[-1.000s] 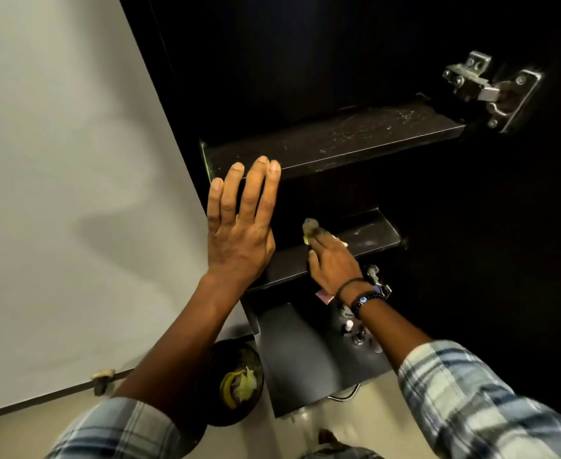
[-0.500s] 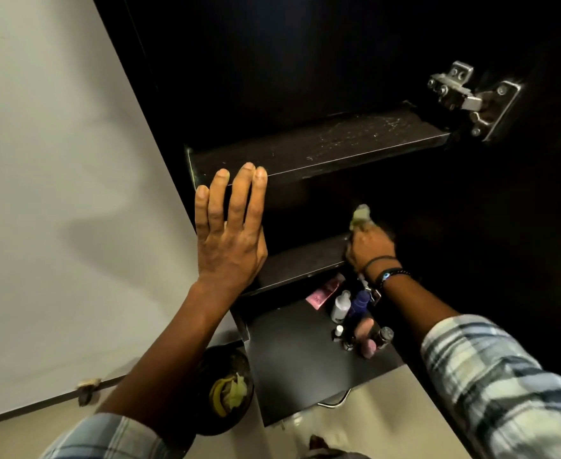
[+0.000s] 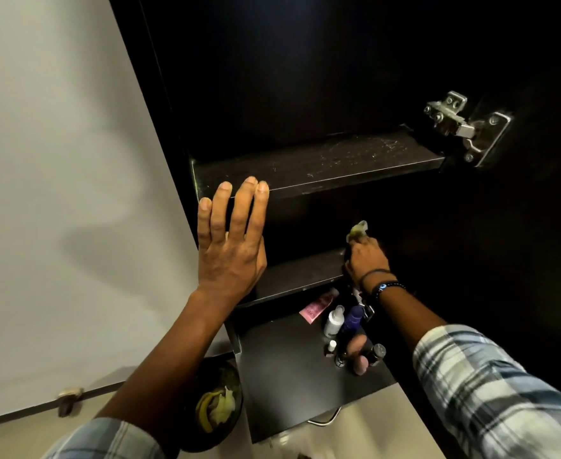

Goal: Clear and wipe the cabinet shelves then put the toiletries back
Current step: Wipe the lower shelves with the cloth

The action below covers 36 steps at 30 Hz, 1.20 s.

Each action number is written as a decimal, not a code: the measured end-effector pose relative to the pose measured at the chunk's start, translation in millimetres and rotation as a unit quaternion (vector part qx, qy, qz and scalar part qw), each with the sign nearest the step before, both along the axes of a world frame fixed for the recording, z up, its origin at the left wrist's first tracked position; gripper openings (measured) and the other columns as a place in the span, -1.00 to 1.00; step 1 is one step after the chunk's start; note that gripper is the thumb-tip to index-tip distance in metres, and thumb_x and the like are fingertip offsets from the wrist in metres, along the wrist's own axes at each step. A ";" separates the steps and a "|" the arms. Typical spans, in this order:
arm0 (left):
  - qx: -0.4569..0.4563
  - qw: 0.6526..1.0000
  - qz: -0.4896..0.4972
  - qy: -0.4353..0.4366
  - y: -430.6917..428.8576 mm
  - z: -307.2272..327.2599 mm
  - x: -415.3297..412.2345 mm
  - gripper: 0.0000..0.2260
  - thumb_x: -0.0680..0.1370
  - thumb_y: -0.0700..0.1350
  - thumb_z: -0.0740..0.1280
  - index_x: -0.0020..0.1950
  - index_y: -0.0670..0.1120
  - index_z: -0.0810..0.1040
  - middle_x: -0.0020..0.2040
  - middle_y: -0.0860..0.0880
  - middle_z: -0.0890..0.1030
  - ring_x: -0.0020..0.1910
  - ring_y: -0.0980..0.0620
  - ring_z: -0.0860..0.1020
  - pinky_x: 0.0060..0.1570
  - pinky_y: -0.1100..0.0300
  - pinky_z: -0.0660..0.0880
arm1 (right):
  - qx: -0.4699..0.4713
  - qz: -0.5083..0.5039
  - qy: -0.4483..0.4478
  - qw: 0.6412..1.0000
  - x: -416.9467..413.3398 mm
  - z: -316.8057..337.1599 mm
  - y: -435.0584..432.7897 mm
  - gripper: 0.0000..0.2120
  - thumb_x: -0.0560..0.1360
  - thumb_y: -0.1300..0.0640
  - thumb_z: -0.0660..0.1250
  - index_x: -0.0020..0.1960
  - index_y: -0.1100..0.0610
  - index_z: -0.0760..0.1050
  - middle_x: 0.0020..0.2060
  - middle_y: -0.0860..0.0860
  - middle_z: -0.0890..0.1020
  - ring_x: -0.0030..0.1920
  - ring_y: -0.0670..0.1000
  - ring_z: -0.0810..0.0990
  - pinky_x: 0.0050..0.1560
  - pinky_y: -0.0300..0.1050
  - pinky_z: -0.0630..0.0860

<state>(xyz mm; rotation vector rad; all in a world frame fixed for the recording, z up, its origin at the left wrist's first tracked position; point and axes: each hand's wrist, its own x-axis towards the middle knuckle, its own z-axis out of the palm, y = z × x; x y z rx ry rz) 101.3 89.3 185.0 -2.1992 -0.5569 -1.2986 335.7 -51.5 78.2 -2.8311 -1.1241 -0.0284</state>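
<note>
Below the left forearm sat a dark bin of peelings. Under the right wrist, the toiletries stood clustered on the lowest surface. The left hand lay flat with fingers spread straight, gripping nothing, its fingertips touching the upper shelf. Well apart from it, the right hand was closed around a yellowish cloth on the middle shelf. Beyond, above right, a metal hinge showed.

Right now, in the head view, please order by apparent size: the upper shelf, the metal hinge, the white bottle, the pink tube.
1. upper shelf
2. metal hinge
3. and 4. white bottle and pink tube: these two look alike, so I leave them unranked.
</note>
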 end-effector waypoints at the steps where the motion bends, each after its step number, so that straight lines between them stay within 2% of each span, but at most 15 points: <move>1: -0.002 1.000 0.002 -0.003 -0.6 -0.2 0.7 -0.36 0.47 -0.18 0.31 0.50 -0.11 0.14 0.43 -0.08 0.24 0.43 -0.15 0.14 0.48 -0.04 -0.11 | 0.005 0.013 0.005 1.000 -10.5 2.1 9.4 -0.46 0.42 0.18 0.30 0.38 0.24 0.34 0.33 0.21 0.42 0.25 0.21 0.40 0.26 -0.04 0.37; 4: 0.000 1.000 0.001 -0.004 -1.6 0.6 0.3 -0.37 0.47 -0.17 0.31 0.50 -0.11 0.16 0.43 -0.08 0.25 0.43 -0.15 0.16 0.48 -0.05 -0.08 | 0.058 0.113 -0.005 0.992 -60.9 -2.9 29.2 -0.54 0.32 0.23 0.34 0.23 0.16 0.51 0.16 0.16 0.56 0.10 0.20 0.48 0.09 -0.01 0.46; 8: 0.000 1.000 0.001 -0.003 -3.3 1.5 -1.0 -0.36 0.46 -0.18 0.31 0.50 -0.12 0.16 0.43 -0.08 0.26 0.42 -0.16 0.19 0.48 -0.05 -0.07 | 0.127 0.259 0.010 0.957 -136.2 -11.8 42.0 -0.59 0.20 0.29 0.33 0.04 0.11 0.58 -0.04 0.08 0.63 -0.12 0.16 0.52 -0.17 -0.01 0.54; 10: -0.008 1.000 0.001 0.001 -4.4 2.9 -1.9 -0.36 0.45 -0.18 0.31 0.50 -0.11 0.16 0.43 -0.08 0.25 0.43 -0.16 0.18 0.48 -0.04 -0.09 | 0.150 0.336 0.012 0.930 -160.4 -11.9 44.2 -0.61 0.19 0.34 0.38 -0.02 0.09 0.63 -0.11 0.04 0.65 -0.19 0.12 0.56 -0.20 -0.12 0.55; 12: -0.012 1.000 0.002 0.011 -4.8 3.6 -3.2 -0.36 0.46 -0.19 0.30 0.51 -0.11 0.15 0.45 -0.08 0.24 0.44 -0.15 0.18 0.49 -0.03 -0.10 | 0.143 0.378 0.022 0.914 -169.1 -5.3 43.3 -0.61 0.22 0.40 0.37 -0.03 0.10 0.65 -0.08 0.04 0.68 -0.14 0.11 0.60 -0.09 -0.16 0.54; 15: -0.012 1.000 0.008 0.028 -4.3 6.4 -6.0 -0.33 0.44 -0.20 0.31 0.52 -0.11 0.14 0.46 -0.08 0.23 0.45 -0.14 0.19 0.48 -0.03 -0.07 | 0.249 0.273 0.181 0.912 -161.6 29.8 33.6 -0.70 0.33 0.31 0.24 -0.05 0.15 0.67 -0.08 0.07 0.69 -0.08 0.07 0.62 -0.01 -0.24 0.48; 17: -0.016 0.999 0.007 0.038 -5.1 7.4 -7.6 -0.31 0.42 -0.20 0.32 0.52 -0.11 0.13 0.47 -0.08 0.23 0.45 -0.15 0.18 0.48 -0.04 -0.04 | 0.359 0.162 0.251 0.884 -143.6 67.1 25.5 -0.73 0.38 0.18 0.21 -0.10 0.15 0.67 -0.16 -0.01 0.70 -0.14 -0.11 0.63 -0.07 -0.36 0.47; 18: -0.022 0.999 0.007 0.041 -6.2 7.0 -8.2 -0.31 0.42 -0.20 0.31 0.52 -0.12 0.13 0.47 -0.09 0.22 0.46 -0.15 0.18 0.47 -0.04 -0.03 | 0.396 0.129 0.282 0.864 -133.5 88.1 20.5 -0.78 0.40 0.22 0.24 -0.12 0.15 0.66 -0.20 -0.04 0.69 -0.18 -0.19 0.63 -0.09 -0.37 0.48; 21: -0.041 0.999 0.007 0.035 -8.8 6.6 -6.3 -0.32 0.44 -0.17 0.33 0.52 -0.11 0.15 0.48 -0.08 0.23 0.46 -0.15 0.18 0.47 -0.05 -0.01 | 0.474 0.124 0.361 0.794 -109.3 155.0 2.4 -0.77 0.43 0.47 0.31 -0.12 0.19 0.63 -0.24 -0.05 0.67 -0.24 -0.25 0.61 -0.16 -0.38 0.51; 25: -0.058 0.998 -0.002 0.039 -20.3 14.8 -7.9 -0.31 0.44 -0.18 0.34 0.52 -0.11 0.15 0.48 -0.09 0.23 0.47 -0.15 0.18 0.47 -0.07 0.03 | 0.534 0.155 0.380 0.739 -100.9 226.1 -33.1 -0.78 0.44 0.49 0.29 -0.13 0.25 0.63 -0.16 0.06 0.69 -0.12 -0.05 0.66 -0.14 -0.27 0.55; 27: -0.056 0.997 -0.001 0.048 -23.0 16.5 -9.9 -0.32 0.43 -0.20 0.32 0.52 -0.12 0.15 0.48 -0.10 0.24 0.46 -0.16 0.20 0.45 -0.08 0.07 | 0.552 0.142 0.338 0.749 -92.6 243.3 -37.8 -0.74 0.44 0.50 0.25 -0.17 0.24 0.65 -0.11 0.07 0.69 -0.05 0.01 0.67 -0.06 -0.21 0.57; 30: -0.059 0.997 0.003 0.058 -22.3 18.8 -11.1 -0.32 0.43 -0.19 0.30 0.53 -0.11 0.14 0.47 -0.11 0.25 0.45 -0.17 0.21 0.45 -0.08 0.08 | 0.538 0.100 0.166 0.820 -72.9 258.8 -33.2 -0.73 0.44 0.42 0.23 -0.23 0.21 0.66 -0.12 0.02 0.67 -0.06 -0.04 0.64 -0.04 -0.24 0.56; 32: -0.068 0.996 0.004 0.064 -24.1 19.3 -12.3 -0.32 0.43 -0.18 0.29 0.53 -0.11 0.13 0.47 -0.11 0.25 0.45 -0.17 0.21 0.45 -0.08 0.07 | 0.484 0.062 0.039 0.872 -60.1 262.1 -29.3 -0.80 0.44 0.27 0.27 -0.26 0.18 0.65 -0.16 -0.04 0.66 -0.13 -0.06 0.63 -0.12 -0.23 0.54; 34: -0.076 0.995 0.005 0.069 -26.0 21.1 -13.0 -0.32 0.43 -0.17 0.29 0.53 -0.11 0.13 0.47 -0.11 0.25 0.46 -0.17 0.20 0.44 -0.08 0.09 | 0.406 0.025 -0.001 0.913 -51.5 261.5 -23.6 -0.84 0.43 0.13 0.31 -0.22 0.15 0.64 -0.20 -0.03 0.66 -0.15 -0.01 0.63 -0.14 -0.17 0.53; 36: -0.085 0.993 0.008 0.076 -27.5 22.7 -13.9 -0.32 0.44 -0.17 0.28 0.53 -0.11 0.13 0.48 -0.11 0.25 0.46 -0.16 0.20 0.44 -0.09 0.10 | 0.299 0.015 -0.025 0.954 -50.7 256.8 -15.4 -0.87 0.45 0.11 0.32 -0.12 0.11 0.63 -0.17 0.03 0.67 -0.09 0.06 0.63 -0.09 -0.12 0.53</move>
